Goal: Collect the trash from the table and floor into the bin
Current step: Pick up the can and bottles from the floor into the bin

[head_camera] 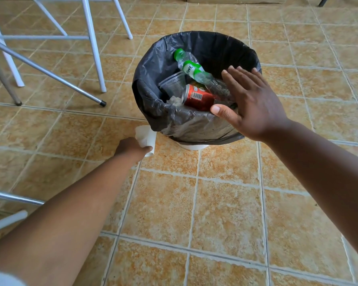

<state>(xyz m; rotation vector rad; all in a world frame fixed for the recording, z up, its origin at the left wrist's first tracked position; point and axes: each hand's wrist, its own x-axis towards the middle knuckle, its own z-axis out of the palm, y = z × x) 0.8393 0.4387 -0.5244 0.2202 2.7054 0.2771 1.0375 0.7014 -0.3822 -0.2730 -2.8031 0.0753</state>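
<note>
The left hand (132, 148) grips crumpled white paper (145, 135) beside the black-lined round bin (194, 126); the flat, empty right hand (250, 104) could block its drop.

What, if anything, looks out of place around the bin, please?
A piece of white paper is outside the bin, by its base, held in the left hand. The black liner also sags, crumpled, over the near rim.
</note>
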